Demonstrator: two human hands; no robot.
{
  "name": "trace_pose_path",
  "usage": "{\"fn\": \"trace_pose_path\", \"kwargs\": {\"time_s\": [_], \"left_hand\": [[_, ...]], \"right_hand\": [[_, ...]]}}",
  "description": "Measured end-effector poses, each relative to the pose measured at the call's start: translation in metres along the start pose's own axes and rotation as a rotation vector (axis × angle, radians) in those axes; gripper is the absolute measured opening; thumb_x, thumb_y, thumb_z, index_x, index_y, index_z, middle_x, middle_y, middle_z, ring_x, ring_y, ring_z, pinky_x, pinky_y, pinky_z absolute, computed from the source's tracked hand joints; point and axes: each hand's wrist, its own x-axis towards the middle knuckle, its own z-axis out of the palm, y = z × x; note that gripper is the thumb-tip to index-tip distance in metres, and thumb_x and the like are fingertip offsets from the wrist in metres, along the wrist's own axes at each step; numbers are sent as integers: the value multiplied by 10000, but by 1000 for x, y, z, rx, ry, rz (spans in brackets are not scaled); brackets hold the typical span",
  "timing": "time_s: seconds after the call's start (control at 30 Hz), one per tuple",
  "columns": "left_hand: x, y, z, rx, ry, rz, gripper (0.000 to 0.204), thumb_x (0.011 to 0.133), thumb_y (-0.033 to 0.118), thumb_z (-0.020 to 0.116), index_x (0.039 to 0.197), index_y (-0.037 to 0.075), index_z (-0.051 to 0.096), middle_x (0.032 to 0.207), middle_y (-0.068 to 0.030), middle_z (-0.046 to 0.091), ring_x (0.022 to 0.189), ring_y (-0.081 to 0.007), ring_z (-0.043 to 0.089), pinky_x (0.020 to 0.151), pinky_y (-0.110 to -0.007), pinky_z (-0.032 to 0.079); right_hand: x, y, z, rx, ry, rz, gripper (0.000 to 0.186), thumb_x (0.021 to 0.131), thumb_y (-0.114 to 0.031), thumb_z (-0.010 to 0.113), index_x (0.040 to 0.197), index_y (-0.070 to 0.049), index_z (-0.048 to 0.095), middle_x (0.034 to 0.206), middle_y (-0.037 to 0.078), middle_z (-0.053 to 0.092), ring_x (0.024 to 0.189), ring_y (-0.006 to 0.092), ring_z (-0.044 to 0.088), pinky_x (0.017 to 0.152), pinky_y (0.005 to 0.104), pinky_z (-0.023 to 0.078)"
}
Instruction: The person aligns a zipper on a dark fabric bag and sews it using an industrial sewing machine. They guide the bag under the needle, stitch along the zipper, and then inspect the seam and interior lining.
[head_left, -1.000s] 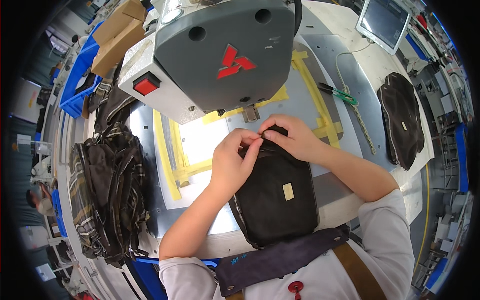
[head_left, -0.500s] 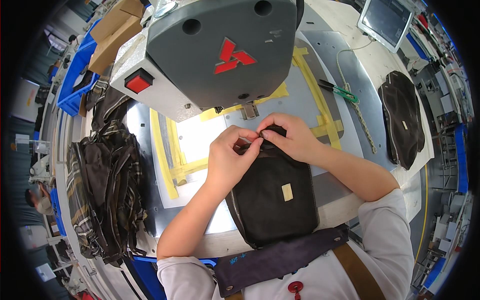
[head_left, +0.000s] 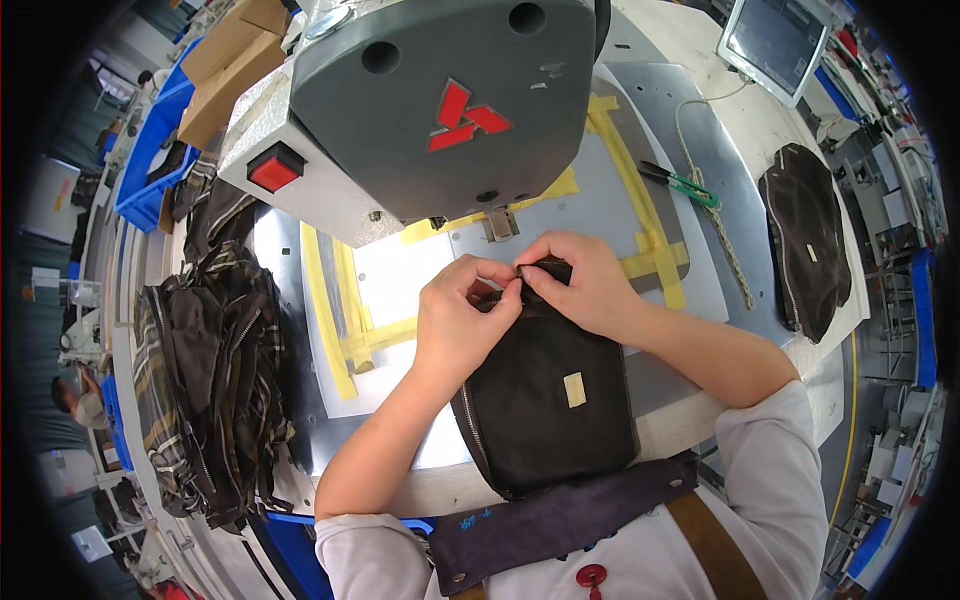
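Centre of the frame: the bag (head_left: pixel 545 430), dark, with its pale tab (head_left: pixel 573 390) facing up and its zip (head_left: pixel 472 420) down the left side; its top edge is gathered between the hands.
Step in hand: fingertip work on that edge; I judge it goes best with both pinches close together, the cloth even between them, and the bag's body left slack so its weight does not tug.
Left hand (head_left: pixel 462 312): nearly closed, thumb and forefinger meeting on the edge; exactly what lies between the tips is too small to tell.
Right hand (head_left: pixel 585 285): thumb and forefinger pinched on the same edge, dark cloth showing beneath, tips just beside the left ones.
Machine (head_left: pixel 440 110): upper middle of the frame, apart from the fingers.
Right of the frame: snips (head_left: pixel 690 188) and a second bag (head_left: pixel 808 245).
Left of the frame: a cloth pile (head_left: pixel 210 390).
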Motion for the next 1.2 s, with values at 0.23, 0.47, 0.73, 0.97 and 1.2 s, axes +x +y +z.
{"fn": "trace_pose_path", "kwargs": {"time_s": [0.23,0.47,0.73,0.97,1.2], "left_hand": [[1,-7,4,0,31,-10,107,740,53,690,815,6,629,777,-68,658,623,-144,640,594,-260,518],[5,-17,0,-215,-72,-98,88,743,23,667,803,4,605,718,-21,618,629,-69,584,601,-217,481],[8,-22,-5,-340,-31,-158,80,757,6,649,813,7,592,734,6,609,651,-40,561,614,-196,469],[5,-22,-4,-346,-41,-132,85,764,-4,644,819,8,581,751,2,607,658,-37,560,616,-192,468],[11,-25,-12,-529,-184,-185,129,787,45,652,889,24,576,858,-19,610,794,-72,583,741,-224,472]], "right_hand": [[-2,0,5,-103,19,-53,103,803,-57,632,899,-19,640,861,93,650,812,246,632,733,309,486],[12,6,-12,-449,-49,-691,149,739,-74,673,878,-103,629,992,28,585,929,243,569,793,375,470],[4,3,-17,-688,-6,-935,189,693,-110,705,853,-92,605,946,25,584,930,229,548,937,393,428],[4,-10,-17,-600,-150,-634,184,678,-78,701,843,-109,626,900,11,577,941,206,543,1023,463,356],[0,-2,-16,-624,-9,-637,172,686,-87,713,832,-126,631,830,1,573,937,193,549,1034,524,323]]}}
